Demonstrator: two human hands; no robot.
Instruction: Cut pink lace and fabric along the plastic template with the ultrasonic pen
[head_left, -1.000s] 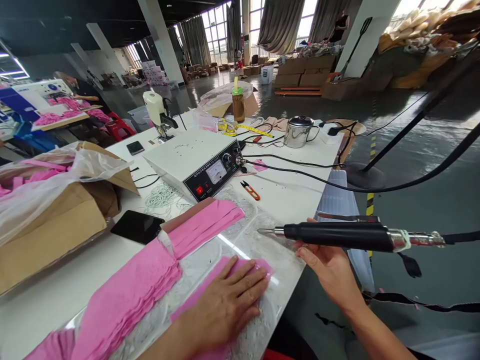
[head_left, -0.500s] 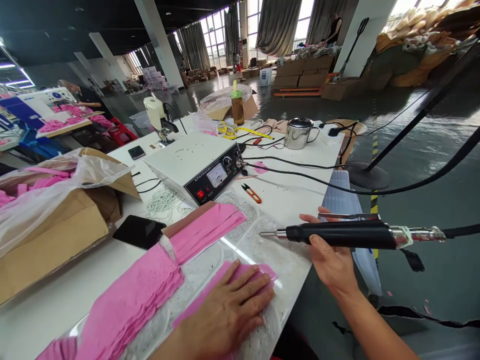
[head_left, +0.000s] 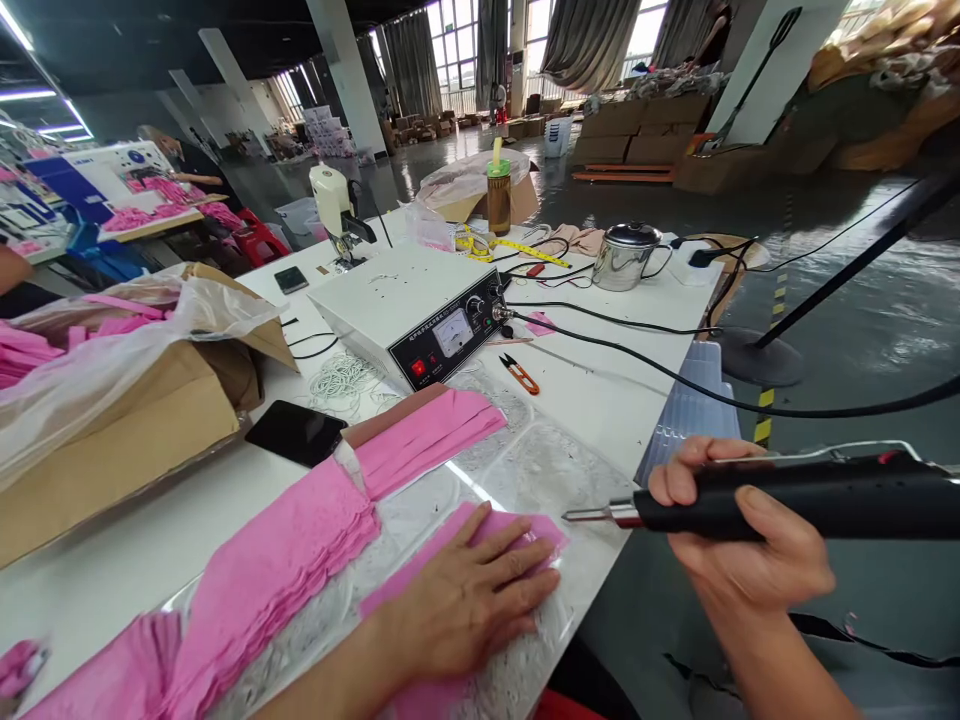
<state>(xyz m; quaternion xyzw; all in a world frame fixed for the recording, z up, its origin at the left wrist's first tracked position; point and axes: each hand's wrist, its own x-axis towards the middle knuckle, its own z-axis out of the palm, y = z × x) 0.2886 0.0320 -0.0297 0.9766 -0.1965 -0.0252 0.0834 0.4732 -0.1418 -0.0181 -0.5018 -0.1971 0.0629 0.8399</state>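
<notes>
My left hand lies flat, fingers stretched, on a pink fabric piece with a shiny clear sheet or template over part of it. My right hand is wrapped round a black ultrasonic handpiece with a metal lever along its top. Its pointed metal tip aims left, close to the fabric's right corner; whether it touches cannot be told. Beside my left hand rests a stack of pink fabric pieces, with further pink strips behind it. The handpiece's rear end is out of view.
A control box with a dial stands mid-table, its black cable looping right. Nearby are orange thread snips, a phone, a metal mug, a bottle and an open carton. A person sits far left.
My right hand has brought the handpiece closer and lower, its tip now near the pink fabric's corner. My left hand stays flat on the fabric. The camera view has shifted slightly.
</notes>
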